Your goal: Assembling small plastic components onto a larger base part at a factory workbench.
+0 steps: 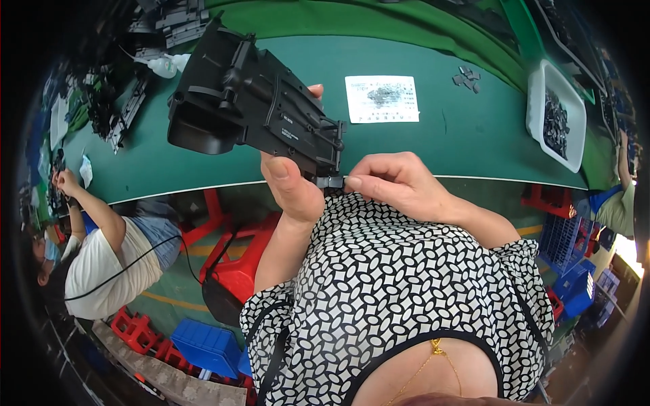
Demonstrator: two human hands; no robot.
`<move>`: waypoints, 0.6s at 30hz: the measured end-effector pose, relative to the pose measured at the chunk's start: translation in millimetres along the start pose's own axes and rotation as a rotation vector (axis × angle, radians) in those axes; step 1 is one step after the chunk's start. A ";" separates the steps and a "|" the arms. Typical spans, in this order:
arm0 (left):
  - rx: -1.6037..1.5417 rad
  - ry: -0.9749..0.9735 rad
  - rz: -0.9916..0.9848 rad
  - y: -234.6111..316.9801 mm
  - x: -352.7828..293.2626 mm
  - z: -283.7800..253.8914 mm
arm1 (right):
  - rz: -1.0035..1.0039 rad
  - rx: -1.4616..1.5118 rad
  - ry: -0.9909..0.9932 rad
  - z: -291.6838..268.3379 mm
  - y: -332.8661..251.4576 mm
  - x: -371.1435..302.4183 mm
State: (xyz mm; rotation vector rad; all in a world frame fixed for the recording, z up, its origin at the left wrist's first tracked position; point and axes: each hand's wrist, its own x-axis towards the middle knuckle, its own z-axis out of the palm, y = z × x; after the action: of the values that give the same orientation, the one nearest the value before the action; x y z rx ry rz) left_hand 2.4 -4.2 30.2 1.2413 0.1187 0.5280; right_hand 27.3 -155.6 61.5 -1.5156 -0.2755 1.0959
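Note:
A bulky black plastic housing (288, 111) with an open, duct-like end (203, 128) is tilted up over the near table edge. My left hand (296, 186) grips it from beneath, thumb on the near side and a fingertip showing at the far side. At the housing's near right end sits a small dark piece (330, 182). The closed fingers of my right hand (399, 184) pinch at this piece; whether it is part of the housing or separate, I cannot tell.
On the green table (433, 145) lie a printed sheet (359, 111) and several small black pieces (467, 80). A white tray (537, 111) of small black parts stands at the right. Bottles (162, 66) and black parts (128, 111) lie left, near a co-worker (115, 264). A red stool (237, 271) stands below.

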 end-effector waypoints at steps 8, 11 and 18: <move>0.075 -0.038 -0.009 -0.8 -2.6 0.4 | 0.014 0.154 -0.071 2.4 8.1 8.9; 0.069 -0.022 -0.025 -1.8 -4.4 1.6 | -0.020 0.240 -0.067 3.6 6.9 9.6; 0.090 -0.005 -0.007 -2.5 -5.6 1.6 | 0.035 0.298 -0.045 4.8 8.8 9.1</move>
State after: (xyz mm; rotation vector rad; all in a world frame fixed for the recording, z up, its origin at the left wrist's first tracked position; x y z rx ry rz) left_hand -1.2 -8.6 27.3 1.3291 0.1439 0.5180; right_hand 25.1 -148.6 50.1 -1.2356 -0.1109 1.1447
